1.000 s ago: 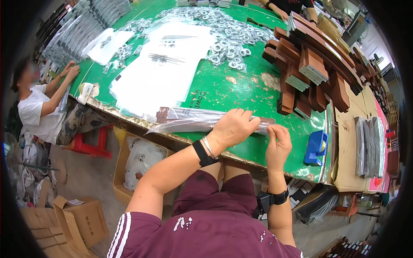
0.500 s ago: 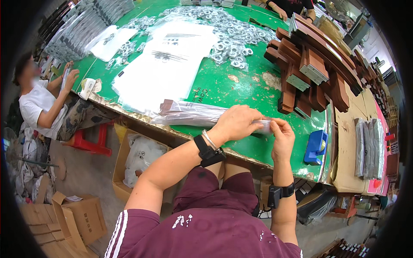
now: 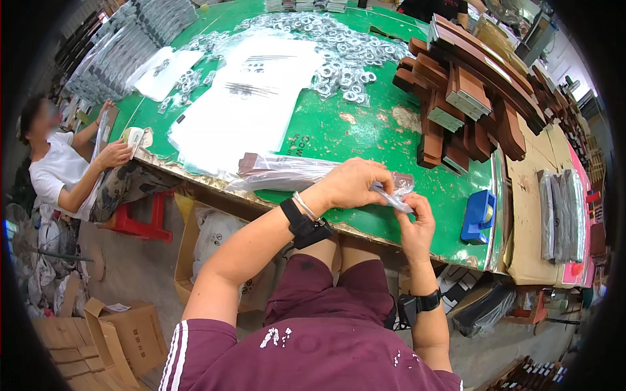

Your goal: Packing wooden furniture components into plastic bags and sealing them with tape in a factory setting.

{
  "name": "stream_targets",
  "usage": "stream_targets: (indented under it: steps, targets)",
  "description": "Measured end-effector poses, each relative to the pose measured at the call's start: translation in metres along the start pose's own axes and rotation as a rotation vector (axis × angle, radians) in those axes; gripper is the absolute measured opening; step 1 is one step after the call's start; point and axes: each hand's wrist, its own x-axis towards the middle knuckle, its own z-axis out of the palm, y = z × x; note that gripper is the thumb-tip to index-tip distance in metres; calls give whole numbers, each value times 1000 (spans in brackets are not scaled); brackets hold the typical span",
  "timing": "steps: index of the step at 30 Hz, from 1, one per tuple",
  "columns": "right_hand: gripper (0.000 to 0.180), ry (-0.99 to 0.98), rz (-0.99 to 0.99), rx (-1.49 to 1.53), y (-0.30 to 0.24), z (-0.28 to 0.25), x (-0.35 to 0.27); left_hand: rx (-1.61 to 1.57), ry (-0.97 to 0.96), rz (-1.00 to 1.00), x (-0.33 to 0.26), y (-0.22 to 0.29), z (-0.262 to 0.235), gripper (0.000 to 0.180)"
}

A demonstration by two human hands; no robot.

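A long clear plastic bag [image 3: 297, 167] with brown wooden pieces inside lies along the near edge of the green table. My left hand [image 3: 355, 186] rests over the bag near its right end, thumb and fingers closed on the plastic. My right hand [image 3: 417, 225] pinches the bag's loose end between thumb and fingers and folds it toward me. A brown piece's end shows through the film just beyond my fingers. Right of my hands stands a blue tape dispenser [image 3: 479, 218], which neither hand touches.
Stacked brown wooden parts [image 3: 466, 94] rise at the right. White plastic bags [image 3: 244, 98] lie at left centre, with many small bagged rings [image 3: 349, 78] behind. A co-worker [image 3: 59, 156] sits at the left. Wrapped grey bundles [image 3: 561, 215] lie on cardboard at far right.
My right hand has moved down and slightly left, bending the bag's end toward me. The left co-worker's hand has come down to a white tape dispenser. The far person's hands have drawn back.
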Motion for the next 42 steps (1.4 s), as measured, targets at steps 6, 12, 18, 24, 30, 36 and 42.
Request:
stream_targets:
  steps: [6, 12, 18, 24, 30, 36, 42]
  targets:
    - [15, -174, 70, -88, -3, -8, -8, 335, -99, 45, -2, 16, -1, 37]
    - [16, -435, 309, 142, 19, -18, -1, 383, -103, 55, -2, 12, 4, 40]
    - [14, -175, 358, 545, 11, -13, -17, 370, -140, 42, -2, 22, -3, 52]
    - [14, 13, -122, 2, 1, -2, -8, 418, -136, 139, -5, 12, 0, 45]
    - [15, -62, -132, -156, -12, -7, -4, 433, -99, 168, -3, 7, 5, 36]
    - [25, -30, -238, -308, -13, -1, -14, 461, -87, 57, 0, 10, 6, 40]
    - [23, -138, 21, -315, 3, -15, -22, 479, -75, 99, 0, 14, 5, 43]
